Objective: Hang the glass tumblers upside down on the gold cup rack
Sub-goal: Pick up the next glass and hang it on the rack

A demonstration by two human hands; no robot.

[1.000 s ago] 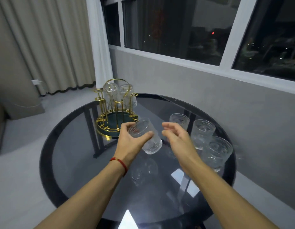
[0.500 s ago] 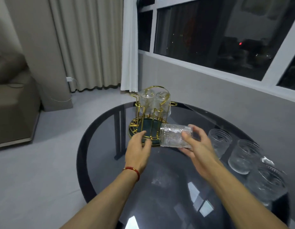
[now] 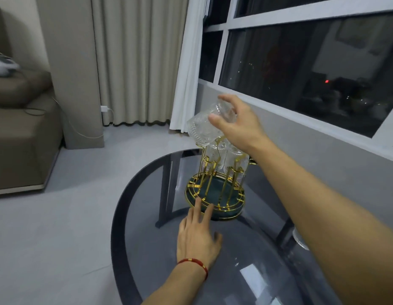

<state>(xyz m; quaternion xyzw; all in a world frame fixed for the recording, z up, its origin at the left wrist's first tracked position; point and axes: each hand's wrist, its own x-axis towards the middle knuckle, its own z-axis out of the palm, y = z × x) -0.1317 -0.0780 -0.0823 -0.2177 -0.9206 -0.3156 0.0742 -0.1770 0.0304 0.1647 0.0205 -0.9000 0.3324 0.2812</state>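
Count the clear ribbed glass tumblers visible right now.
4. One tilted in the right hand, the held tumbler, above the gold wire cup rack. Two hang inverted on it. One sliver shows behind the right forearm; others may be hidden.

— What is the cup like?
— My glass tumbler is clear and bumpy.
— And the rack?
— The gold cup rack is shiny metal. The tabletop is dark, smooth, shiny glass.
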